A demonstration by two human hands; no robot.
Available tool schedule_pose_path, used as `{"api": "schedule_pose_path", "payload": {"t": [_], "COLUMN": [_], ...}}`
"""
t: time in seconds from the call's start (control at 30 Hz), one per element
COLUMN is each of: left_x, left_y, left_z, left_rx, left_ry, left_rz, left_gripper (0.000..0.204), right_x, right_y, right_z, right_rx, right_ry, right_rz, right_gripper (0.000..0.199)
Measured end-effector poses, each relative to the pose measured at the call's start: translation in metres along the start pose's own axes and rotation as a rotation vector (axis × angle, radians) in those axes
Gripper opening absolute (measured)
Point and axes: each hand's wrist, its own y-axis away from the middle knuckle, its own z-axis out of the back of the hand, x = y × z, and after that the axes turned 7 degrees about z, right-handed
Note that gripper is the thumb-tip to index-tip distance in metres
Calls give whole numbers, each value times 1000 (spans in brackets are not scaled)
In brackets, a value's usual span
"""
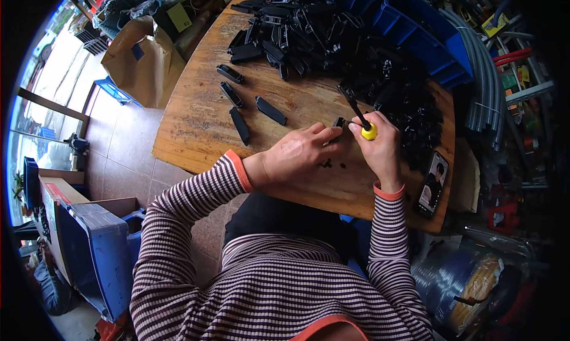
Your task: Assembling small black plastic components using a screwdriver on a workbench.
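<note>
My left hand (300, 153) is closed at the near part of the wooden table (205, 121), its fingertips pinching a small black plastic part (339, 123). Just to the right, my right hand (380, 146) grips a slim black hand tool with a yellow end (369, 131). The tool's black length slants away to the far left; its exact kind is unclear. Right thumb and left fingertips are close together around the black part, much of which they cover. Tiny black bits (328, 163) lie on the wood below my hands.
A large heap of black plastic parts (297, 29) covers the table's far and right side. Several single black pieces (271, 110) lie at left. Blue bins (424, 29) border the far edge. A phone (434, 183) rests by the right edge; a paper bag (142, 59) stands left.
</note>
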Motion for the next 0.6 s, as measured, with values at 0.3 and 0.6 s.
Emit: {"api": "schedule_pose_path", "payload": {"t": [0.3, 0.6], "left_x": [0, 1], "left_y": [0, -1], "left_z": [-16, -14], "left_rx": [47, 29], "left_ry": [63, 137], "left_rz": [-70, -83], "left_gripper": [42, 40], "right_x": [-4, 4], "right_y": [-4, -8], "right_z": [-12, -11], "right_rx": [84, 205], "right_ry": [68, 225], "right_rz": [47, 223], "right_gripper": [14, 17]}}
